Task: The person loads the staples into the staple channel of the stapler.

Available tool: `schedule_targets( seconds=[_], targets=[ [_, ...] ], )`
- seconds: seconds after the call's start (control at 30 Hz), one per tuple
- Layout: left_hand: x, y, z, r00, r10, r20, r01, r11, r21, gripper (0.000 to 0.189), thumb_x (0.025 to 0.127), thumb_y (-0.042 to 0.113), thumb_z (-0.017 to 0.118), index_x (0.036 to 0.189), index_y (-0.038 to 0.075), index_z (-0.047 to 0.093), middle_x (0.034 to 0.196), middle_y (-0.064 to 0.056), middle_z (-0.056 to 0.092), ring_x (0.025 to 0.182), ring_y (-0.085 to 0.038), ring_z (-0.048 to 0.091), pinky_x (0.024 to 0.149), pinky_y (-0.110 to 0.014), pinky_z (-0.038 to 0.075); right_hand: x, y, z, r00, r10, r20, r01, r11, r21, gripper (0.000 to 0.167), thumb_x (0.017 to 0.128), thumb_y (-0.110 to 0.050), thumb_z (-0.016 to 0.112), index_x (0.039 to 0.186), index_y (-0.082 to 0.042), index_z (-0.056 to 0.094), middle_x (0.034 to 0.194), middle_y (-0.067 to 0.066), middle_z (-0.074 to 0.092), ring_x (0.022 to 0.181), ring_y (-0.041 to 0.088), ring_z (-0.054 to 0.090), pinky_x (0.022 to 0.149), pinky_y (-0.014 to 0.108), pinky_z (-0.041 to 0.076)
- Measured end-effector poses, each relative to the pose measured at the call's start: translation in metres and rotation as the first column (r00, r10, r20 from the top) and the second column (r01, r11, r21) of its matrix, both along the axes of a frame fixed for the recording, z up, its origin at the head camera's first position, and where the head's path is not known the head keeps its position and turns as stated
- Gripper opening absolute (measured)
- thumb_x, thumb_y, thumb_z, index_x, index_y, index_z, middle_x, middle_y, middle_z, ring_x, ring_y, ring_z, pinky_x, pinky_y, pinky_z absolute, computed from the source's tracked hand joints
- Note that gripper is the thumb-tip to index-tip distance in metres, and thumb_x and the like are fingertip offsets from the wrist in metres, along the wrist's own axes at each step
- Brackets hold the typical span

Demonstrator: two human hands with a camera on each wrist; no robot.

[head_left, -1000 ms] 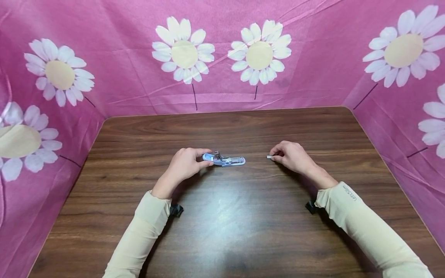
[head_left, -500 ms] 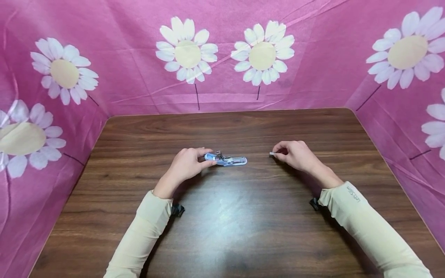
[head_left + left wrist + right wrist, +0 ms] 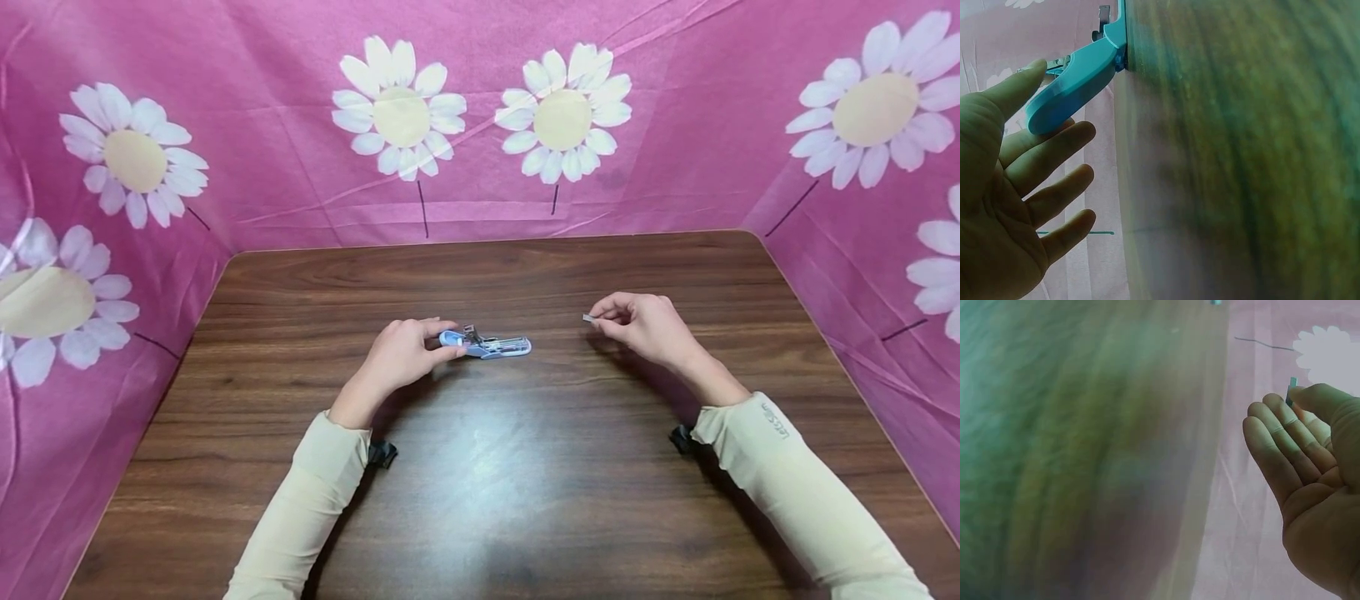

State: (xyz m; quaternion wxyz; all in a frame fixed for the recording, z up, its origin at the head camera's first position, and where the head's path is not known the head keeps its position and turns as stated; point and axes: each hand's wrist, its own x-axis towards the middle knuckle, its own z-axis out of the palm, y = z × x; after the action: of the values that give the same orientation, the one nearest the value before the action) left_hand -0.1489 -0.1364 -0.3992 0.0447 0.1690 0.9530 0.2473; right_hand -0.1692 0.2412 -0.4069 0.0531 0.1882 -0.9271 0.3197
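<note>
Blue stapler (image 3: 491, 351) rests on the brown table (image 3: 480, 458) in head view, left hand (image 3: 401, 354) pinching its end, right hand (image 3: 648, 329) well apart; left wrist view, thumb (image 3: 1017, 90) and fingers (image 3: 1057, 152) hold that end; right wrist view, small strip (image 3: 1292, 386) pinched at the fingertips (image 3: 1305, 395).

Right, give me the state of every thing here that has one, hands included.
Light-blue plastic stapler: opened out, inside exposed, gripped at one end
Small grey rectangular strip: pinched at one end
Bare left hand: grips the stapler
Bare right hand: pinches the strip
Pink daisy-print cloth: creased
</note>
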Motion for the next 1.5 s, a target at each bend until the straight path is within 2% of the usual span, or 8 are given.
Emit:
schedule_targets(
  seconds=[0.4, 0.6, 0.7, 0.9, 1.13, 1.3, 1.4, 1.5],
  targets=[
    [-0.001, -0.001, -0.001, 1.0, -0.007, 0.005, 0.007, 1.0, -0.008, 0.045, 0.089, 0.051, 0.073, 0.128, 0.027, 0.072, 0.119, -0.003, 0.075, 0.101, -0.024, 0.07, 0.088, -0.044, 0.053, 0.004, -0.007, 0.016, 1.0, -0.021, -0.018, 0.02, 0.999, -0.049, 0.009, 0.088, -0.015, 0.079, 0.097, -0.017, 0.079, 0.085, 0.001, 0.079, 0.07, -0.013, 0.061, 0.06, 0.012, 0.045],
    [-0.002, 0.0, 0.0, 1.0, 0.003, 0.012, -0.003, 1.0, 0.01, 0.047, 0.088, 0.054, 0.073, 0.127, 0.027, 0.073, 0.106, 0.0, 0.077, 0.079, -0.02, 0.058, 0.078, -0.039, 0.051, 0.002, -0.013, 0.017, 1.0, -0.004, -0.003, 0.004, 0.997, -0.077, 0.009, 0.09, -0.015, 0.078, 0.099, -0.017, 0.078, 0.089, 0.001, 0.08, 0.076, -0.017, 0.062, 0.065, 0.008, 0.047],
    [-0.002, 0.0, -0.001, 1.0, 0.008, 0.013, -0.009, 1.0, 0.012, 0.048, 0.087, 0.056, 0.073, 0.126, 0.028, 0.073, 0.098, 0.001, 0.076, 0.075, -0.019, 0.053, 0.074, -0.037, 0.049, 0.001, -0.017, 0.016, 1.0, -0.002, 0.02, 0.004, 0.995, -0.097, 0.01, 0.089, -0.015, 0.078, 0.099, -0.016, 0.078, 0.09, 0.001, 0.08, 0.077, -0.017, 0.063, 0.066, 0.008, 0.048],
    [-0.002, -0.001, -0.001, 1.0, 0.003, 0.023, -0.003, 1.0, 0.015, 0.046, 0.088, 0.054, 0.074, 0.126, 0.028, 0.073, 0.089, 0.003, 0.074, 0.071, -0.018, 0.049, 0.071, -0.035, 0.047, 0.0, -0.026, 0.016, 0.998, 0.01, 0.06, -0.002, 0.992, -0.127, 0.009, 0.089, -0.016, 0.078, 0.099, -0.015, 0.078, 0.091, 0.002, 0.08, 0.077, -0.014, 0.065, 0.066, 0.01, 0.05],
    [0.0, -0.004, -0.003, 1.0, -0.005, 0.024, 0.005, 1.0, 0.003, 0.04, 0.089, 0.046, 0.076, 0.125, 0.029, 0.073, 0.101, 0.005, 0.077, 0.08, -0.019, 0.057, 0.081, -0.04, 0.051, -0.001, -0.038, 0.014, 0.996, 0.035, 0.082, -0.023, 0.989, -0.147, 0.008, 0.088, -0.013, 0.079, 0.096, -0.016, 0.078, 0.089, 0.002, 0.08, 0.077, -0.008, 0.067, 0.067, 0.011, 0.05],
    [0.0, -0.005, -0.007, 0.999, -0.014, 0.034, 0.014, 1.0, -0.005, 0.038, 0.09, 0.045, 0.075, 0.125, 0.029, 0.073, 0.094, 0.007, 0.077, 0.082, -0.019, 0.059, 0.083, -0.041, 0.052, -0.001, -0.045, 0.011, 0.993, 0.046, 0.111, -0.029, 0.989, -0.143, 0.009, 0.089, -0.013, 0.078, 0.097, -0.016, 0.079, 0.09, 0.003, 0.08, 0.078, -0.007, 0.067, 0.067, 0.012, 0.049],
    [-0.001, -0.004, -0.007, 1.0, -0.017, 0.022, 0.017, 1.0, 0.003, 0.038, 0.09, 0.044, 0.075, 0.124, 0.029, 0.074, 0.089, 0.008, 0.076, 0.082, -0.019, 0.06, 0.083, -0.042, 0.053, -0.003, -0.048, 0.012, 0.994, 0.055, 0.095, -0.042, 0.99, -0.135, 0.008, 0.089, -0.014, 0.078, 0.096, -0.017, 0.079, 0.09, 0.001, 0.08, 0.078, -0.006, 0.067, 0.067, 0.012, 0.049],
    [-0.003, -0.004, -0.006, 1.0, -0.013, 0.014, 0.013, 1.0, 0.005, 0.037, 0.089, 0.044, 0.076, 0.124, 0.03, 0.074, 0.074, 0.01, 0.071, 0.081, -0.019, 0.061, 0.082, -0.042, 0.053, -0.006, -0.051, 0.013, 0.994, 0.069, 0.082, -0.058, 0.99, -0.128, 0.008, 0.089, -0.015, 0.078, 0.096, -0.018, 0.079, 0.09, 0.0, 0.08, 0.079, -0.005, 0.067, 0.067, 0.012, 0.049]
  ],
)
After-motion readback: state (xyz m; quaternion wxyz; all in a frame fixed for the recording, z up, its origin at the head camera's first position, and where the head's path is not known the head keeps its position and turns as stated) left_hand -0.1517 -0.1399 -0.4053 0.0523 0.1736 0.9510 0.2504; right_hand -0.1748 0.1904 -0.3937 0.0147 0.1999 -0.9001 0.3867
